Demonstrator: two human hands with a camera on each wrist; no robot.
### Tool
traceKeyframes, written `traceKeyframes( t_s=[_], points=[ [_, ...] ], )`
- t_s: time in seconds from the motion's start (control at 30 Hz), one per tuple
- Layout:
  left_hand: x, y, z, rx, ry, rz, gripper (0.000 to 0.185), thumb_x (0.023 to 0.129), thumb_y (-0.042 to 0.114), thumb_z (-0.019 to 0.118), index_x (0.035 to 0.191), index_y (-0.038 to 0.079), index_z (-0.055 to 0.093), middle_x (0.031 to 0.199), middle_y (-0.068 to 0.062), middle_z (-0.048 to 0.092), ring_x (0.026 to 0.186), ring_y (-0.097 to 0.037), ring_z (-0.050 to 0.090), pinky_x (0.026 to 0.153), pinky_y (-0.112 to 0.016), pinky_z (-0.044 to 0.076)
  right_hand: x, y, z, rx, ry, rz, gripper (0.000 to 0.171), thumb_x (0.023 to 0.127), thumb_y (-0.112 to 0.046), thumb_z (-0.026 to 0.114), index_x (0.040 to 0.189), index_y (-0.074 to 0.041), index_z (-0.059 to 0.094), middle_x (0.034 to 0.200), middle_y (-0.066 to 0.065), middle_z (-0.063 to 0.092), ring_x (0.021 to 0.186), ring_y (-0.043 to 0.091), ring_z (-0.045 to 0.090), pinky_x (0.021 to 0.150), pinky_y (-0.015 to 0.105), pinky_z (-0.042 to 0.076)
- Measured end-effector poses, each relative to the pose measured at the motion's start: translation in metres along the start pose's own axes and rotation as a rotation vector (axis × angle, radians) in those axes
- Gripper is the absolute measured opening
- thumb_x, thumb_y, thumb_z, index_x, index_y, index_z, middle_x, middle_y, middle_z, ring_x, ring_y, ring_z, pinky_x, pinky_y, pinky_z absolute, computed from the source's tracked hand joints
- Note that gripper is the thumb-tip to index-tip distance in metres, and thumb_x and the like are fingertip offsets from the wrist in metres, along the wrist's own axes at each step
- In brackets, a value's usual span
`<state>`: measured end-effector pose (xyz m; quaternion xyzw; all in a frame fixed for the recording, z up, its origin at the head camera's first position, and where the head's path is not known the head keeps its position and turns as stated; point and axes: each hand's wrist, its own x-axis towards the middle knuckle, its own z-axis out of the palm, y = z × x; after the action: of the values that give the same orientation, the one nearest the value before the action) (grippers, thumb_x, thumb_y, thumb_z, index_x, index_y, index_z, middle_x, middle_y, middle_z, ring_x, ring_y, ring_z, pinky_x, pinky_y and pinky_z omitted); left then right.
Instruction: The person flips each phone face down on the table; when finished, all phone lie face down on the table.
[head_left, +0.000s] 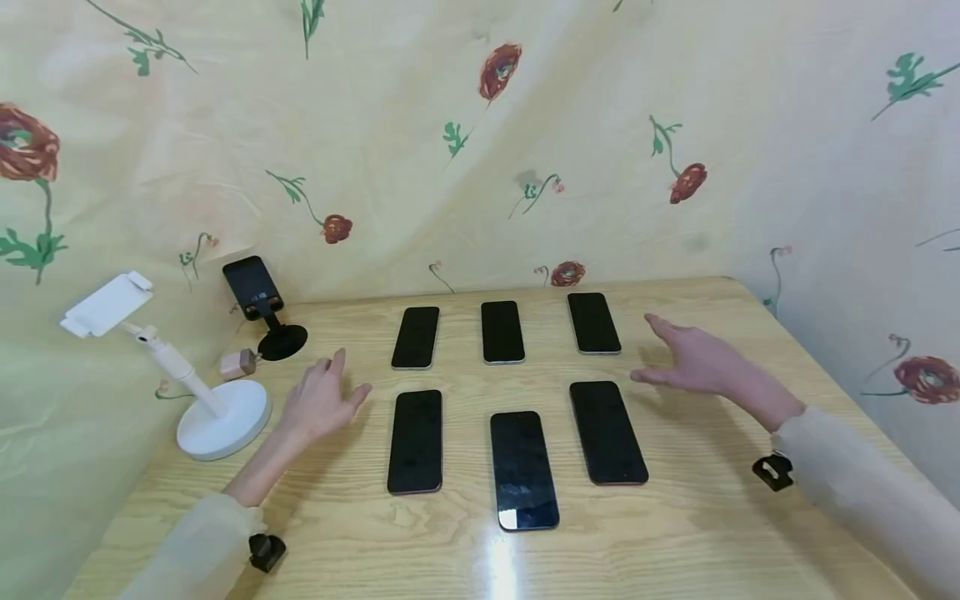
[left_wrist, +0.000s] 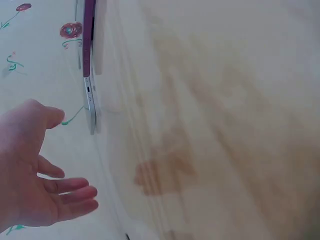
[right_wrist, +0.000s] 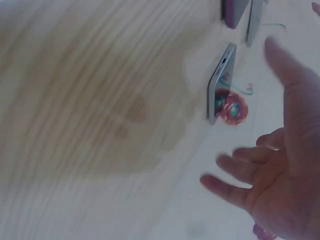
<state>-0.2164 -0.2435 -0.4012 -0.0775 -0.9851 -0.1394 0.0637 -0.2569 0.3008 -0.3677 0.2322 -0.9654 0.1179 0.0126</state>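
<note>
Both hands [head_left: 322, 400] spread, holding nothing.

Light wood-grain table [head_left: 697, 533], glare spot near front edge. Cream cloth [head_left: 420, 158] with red flowers and green stems hangs behind and on both sides as backdrop. Even, soft indoor light.

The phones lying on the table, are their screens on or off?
Off. All six phones lie flat on the wooden table, screens up and plain black; the near middle one only reflects light from above. No hand touches them.
</note>
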Motion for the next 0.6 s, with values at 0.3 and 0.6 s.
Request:
traceKeyframes(
  t_s=[0.3,0.6],
  points=[
    [0.035,0.004,0.004,-0.174,-0.056,0.037,0.082,0.094,0.027,0.069,0.151,-0.012,0.025,0.141,-0.038,0.041,0.127,-0.052,0.043,0.101,-0.062,0.039,0.068,-0.049,0.01,0.107,0.084,-0.202,0.044,0.091,-0.01,0.074,0.125,0.013,0.059,0.096,0.021,0.072,0.081,0.03,0.07,0.07,0.045,0.057],
    [0.064,0.009,0.02,-0.205,-0.194,0.07,0.099,0.089,0.036,0.075,0.156,-0.006,0.016,0.153,-0.037,0.025,0.138,-0.055,0.024,0.107,-0.063,0.031,0.153,-0.129,0.035,0.07,-0.134,-0.208,0.071,0.092,-0.02,0.075,0.146,0.01,0.041,0.144,0.03,0.046,0.127,0.042,0.05,0.103,0.05,0.042]
  ],
)
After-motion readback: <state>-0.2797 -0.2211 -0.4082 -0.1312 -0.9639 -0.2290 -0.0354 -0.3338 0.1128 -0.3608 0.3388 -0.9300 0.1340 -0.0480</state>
